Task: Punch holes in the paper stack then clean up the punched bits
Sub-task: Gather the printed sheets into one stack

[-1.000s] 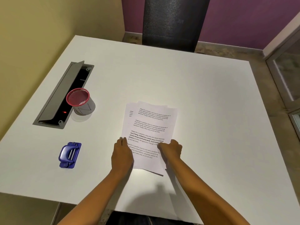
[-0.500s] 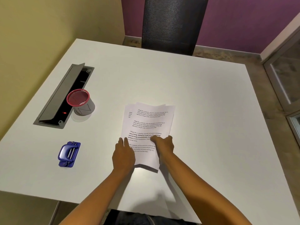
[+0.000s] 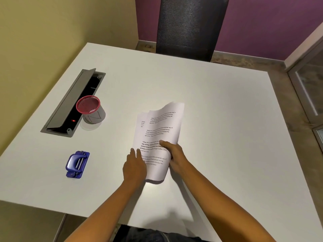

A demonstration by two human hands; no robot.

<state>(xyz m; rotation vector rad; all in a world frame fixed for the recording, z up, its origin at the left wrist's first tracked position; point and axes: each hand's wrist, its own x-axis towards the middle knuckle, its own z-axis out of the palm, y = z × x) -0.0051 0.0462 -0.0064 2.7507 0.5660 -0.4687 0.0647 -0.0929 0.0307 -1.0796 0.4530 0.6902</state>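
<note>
A thin stack of printed white paper (image 3: 158, 131) is lifted off the white table (image 3: 218, 110), its right side raised and its top edge curling. My right hand (image 3: 172, 154) grips the stack's right edge, thumb on top over the text. My left hand (image 3: 134, 165) lies with straight fingers against the stack's lower left edge. A blue hole punch (image 3: 77, 164) sits on the table to the left, apart from both hands.
A mesh cup with a red rim (image 3: 90, 110) stands left of the paper beside an open grey cable tray (image 3: 70, 103) set into the table. A dark chair back (image 3: 190, 27) stands at the far edge. The near table edge runs under my forearms.
The paper stack lay flat under both hands; my right hand has since taken its right edge and lifted it, so the sheets bend upward. My left hand stayed at the left edge.
</note>
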